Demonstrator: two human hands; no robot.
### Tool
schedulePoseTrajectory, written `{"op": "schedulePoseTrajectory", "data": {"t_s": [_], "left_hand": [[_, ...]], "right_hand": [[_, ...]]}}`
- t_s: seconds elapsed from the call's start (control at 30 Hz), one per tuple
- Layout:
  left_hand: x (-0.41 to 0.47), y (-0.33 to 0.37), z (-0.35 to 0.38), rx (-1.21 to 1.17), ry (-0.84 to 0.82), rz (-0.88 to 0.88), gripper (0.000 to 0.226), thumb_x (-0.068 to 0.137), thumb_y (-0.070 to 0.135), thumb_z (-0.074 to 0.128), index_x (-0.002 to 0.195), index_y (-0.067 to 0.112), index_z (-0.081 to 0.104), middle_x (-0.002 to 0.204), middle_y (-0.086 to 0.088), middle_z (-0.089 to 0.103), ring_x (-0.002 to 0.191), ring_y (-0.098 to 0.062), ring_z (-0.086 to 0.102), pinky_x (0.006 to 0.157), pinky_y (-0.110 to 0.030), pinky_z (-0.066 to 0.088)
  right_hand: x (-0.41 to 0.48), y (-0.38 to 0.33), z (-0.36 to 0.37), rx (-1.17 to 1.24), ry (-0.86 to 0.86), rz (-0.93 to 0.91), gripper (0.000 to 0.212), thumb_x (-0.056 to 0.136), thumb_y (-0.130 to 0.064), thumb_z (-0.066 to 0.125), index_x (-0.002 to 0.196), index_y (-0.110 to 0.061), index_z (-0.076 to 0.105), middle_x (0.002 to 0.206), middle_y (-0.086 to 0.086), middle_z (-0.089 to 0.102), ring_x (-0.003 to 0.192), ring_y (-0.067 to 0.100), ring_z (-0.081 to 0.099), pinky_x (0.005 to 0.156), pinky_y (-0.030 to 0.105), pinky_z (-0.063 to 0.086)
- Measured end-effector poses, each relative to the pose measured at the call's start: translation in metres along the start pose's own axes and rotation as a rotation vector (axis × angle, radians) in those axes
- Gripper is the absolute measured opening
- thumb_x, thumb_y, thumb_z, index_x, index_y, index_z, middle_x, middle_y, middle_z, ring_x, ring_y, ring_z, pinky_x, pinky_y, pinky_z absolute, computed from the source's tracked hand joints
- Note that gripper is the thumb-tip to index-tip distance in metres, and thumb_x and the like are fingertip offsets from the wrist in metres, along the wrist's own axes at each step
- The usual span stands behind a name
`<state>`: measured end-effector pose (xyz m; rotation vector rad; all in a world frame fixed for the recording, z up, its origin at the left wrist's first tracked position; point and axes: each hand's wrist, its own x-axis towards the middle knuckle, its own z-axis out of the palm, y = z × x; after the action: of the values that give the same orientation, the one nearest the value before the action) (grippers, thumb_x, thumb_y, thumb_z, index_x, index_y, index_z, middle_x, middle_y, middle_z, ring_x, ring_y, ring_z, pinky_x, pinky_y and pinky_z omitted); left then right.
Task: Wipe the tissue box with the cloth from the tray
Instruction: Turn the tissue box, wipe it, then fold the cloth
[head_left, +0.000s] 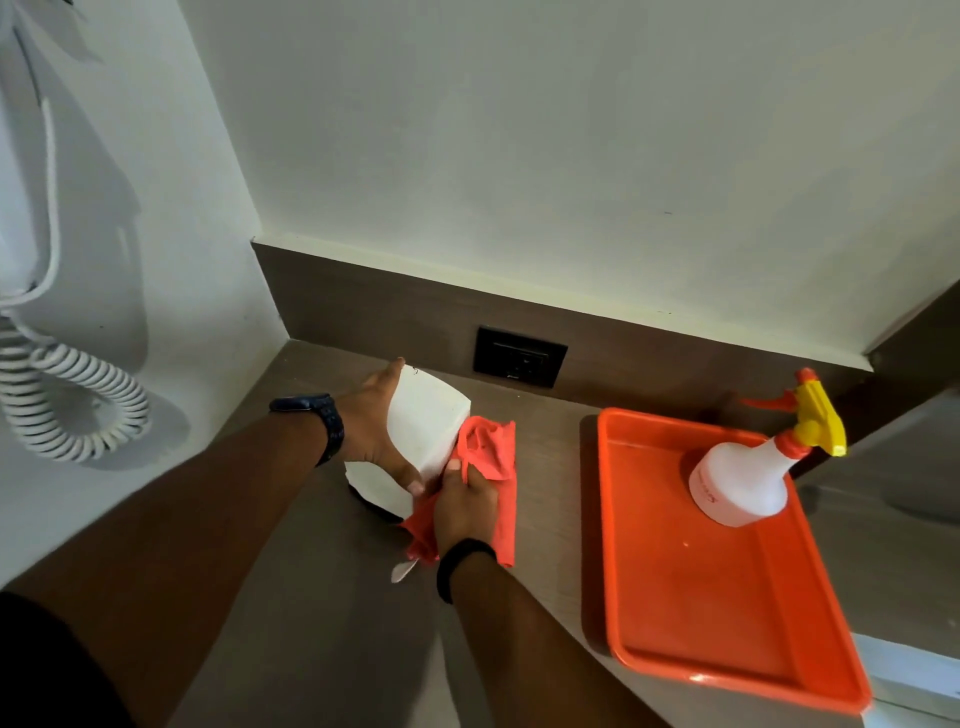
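- On the grey-brown countertop (322, 597), near its back left corner, the white tissue box (423, 431) sits tipped, its lower near edge lifted with a dark shadow beneath.
- Left hand (376, 431) grips the box from its left side — thumb wrapped over the near face, fingers along the far edge — so it is clamped on the box.
- A dark watch (317, 423) sits on the left wrist.
- Right hand (465, 506) lies palm down on the orange-red cloth (493, 452), fingers curled into the fabric and pressing it against the box's right and near faces; the hand is closed on the cloth.
- A black band (460, 564) circles the right wrist.
- The cloth spreads to the right of the box and trails back under the right wrist, with a small white tag showing at its near end.
- Behind the box, the wall's brown upstand carries a black socket plate (519, 357), close to the box's far edge but apart from it.
- To the right, well apart from the cloth across a bare strip of counter, lies the orange tray (701, 623), its long side running toward the near counter edge.
- A white spray bottle (740, 488) with a yellow-and-orange trigger head stands upright in the tray's far right corner; the rest of the tray floor is bare.
- At left, a white coiled cord (78, 400) hangs against the side wall, apart from the left forearm.
- Open counter runs from the box toward the viewer between the two forearms.
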<state>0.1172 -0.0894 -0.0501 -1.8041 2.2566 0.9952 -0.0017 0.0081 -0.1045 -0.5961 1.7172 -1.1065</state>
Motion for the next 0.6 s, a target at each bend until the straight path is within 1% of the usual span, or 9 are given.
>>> {"op": "schedulePoseTrajectory", "data": {"t_s": [0.07,0.13,0.23,0.27,0.33,0.4,0.5,0.53,0.6], "left_hand": [[-0.001,0.001,0.0,-0.01,0.002,0.006,0.157,0.033,0.051,0.095,0.15,0.028,-0.006,0.162,-0.002,0.013,0.147,-0.029,0.02,0.111,-0.054,0.038],[-0.002,0.001,-0.001,-0.008,0.002,0.011,0.156,0.031,0.053,0.095,0.15,0.028,-0.003,0.161,-0.003,0.016,0.146,-0.029,0.021,0.111,-0.054,0.038],[-0.003,0.001,-0.001,-0.009,0.002,0.009,0.161,0.027,0.056,0.094,0.15,0.029,-0.006,0.163,-0.002,0.011,0.148,-0.029,0.018,0.111,-0.055,0.039],[-0.004,0.002,-0.001,-0.014,0.006,0.009,0.161,0.027,0.055,0.094,0.15,0.029,-0.007,0.163,-0.002,0.011,0.148,-0.029,0.018,0.109,-0.055,0.04],[-0.003,0.001,-0.002,-0.015,0.022,0.02,0.161,0.027,0.054,0.094,0.15,0.028,-0.006,0.162,-0.003,0.013,0.148,-0.028,0.018,0.111,-0.054,0.038],[-0.003,0.0,0.0,-0.016,0.031,0.033,0.162,0.028,0.054,0.094,0.151,0.024,-0.007,0.163,-0.004,0.012,0.149,-0.027,0.016,0.116,-0.051,0.031],[0.0,-0.005,0.005,-0.059,0.074,0.02,0.152,0.044,0.045,0.094,0.151,0.02,-0.011,0.164,-0.006,0.006,0.15,-0.028,0.012,0.12,-0.048,0.024],[0.001,-0.006,0.007,-0.065,0.1,0.027,0.143,0.053,0.041,0.092,0.151,0.018,-0.009,0.164,-0.008,0.006,0.15,-0.03,0.013,0.12,-0.048,0.023],[0.0,-0.003,0.008,-0.011,0.132,0.087,0.127,0.06,0.041,0.089,0.152,0.012,0.006,0.161,-0.013,0.018,0.147,-0.031,0.021,0.121,-0.045,0.021]], "right_hand": [[-0.002,-0.004,0.001,0.07,-0.031,-0.043,0.029,0.096,-0.031,0.04,0.091,-0.018,0.065,0.087,0.008,0.068,0.088,0.037,0.064,0.083,0.047,0.054],[-0.007,-0.006,0.003,0.122,-0.036,-0.083,0.027,0.096,-0.033,0.04,0.091,-0.026,0.066,0.084,0.008,0.068,0.085,0.039,0.066,0.079,0.051,0.056],[-0.013,0.001,0.0,0.052,-0.042,-0.038,0.03,0.097,-0.03,0.041,0.077,-0.024,0.063,0.068,-0.006,0.067,0.074,0.023,0.066,0.065,0.036,0.053],[-0.014,0.005,-0.002,-0.004,-0.039,-0.021,0.031,0.097,-0.029,0.041,0.074,-0.021,0.062,0.07,-0.004,0.068,0.075,0.022,0.065,0.065,0.036,0.052],[-0.015,0.01,-0.003,-0.064,-0.036,-0.012,0.031,0.096,-0.026,0.042,0.074,-0.016,0.061,0.084,0.012,0.071,0.084,0.032,0.065,0.08,0.047,0.053],[-0.016,0.006,-0.002,-0.055,-0.022,-0.046,0.03,0.096,-0.027,0.041,0.076,-0.017,0.062,0.084,0.013,0.07,0.083,0.032,0.065,0.083,0.049,0.053],[-0.018,-0.012,0.002,0.05,0.008,-0.199,0.027,0.096,-0.033,0.039,0.097,-0.022,0.064,0.079,0.002,0.069,0.069,0.019,0.067,0.075,0.05,0.057],[-0.017,-0.021,0.003,0.032,0.032,-0.271,0.028,0.095,-0.035,0.039,0.107,-0.025,0.062,0.087,0.002,0.07,0.076,0.017,0.068,0.077,0.048,0.057],[-0.007,-0.041,0.002,-0.138,0.065,-0.476,0.037,0.092,-0.036,0.039,0.123,-0.024,0.056,0.115,0.007,0.067,0.105,0.023,0.062,0.092,0.046,0.052]]}}
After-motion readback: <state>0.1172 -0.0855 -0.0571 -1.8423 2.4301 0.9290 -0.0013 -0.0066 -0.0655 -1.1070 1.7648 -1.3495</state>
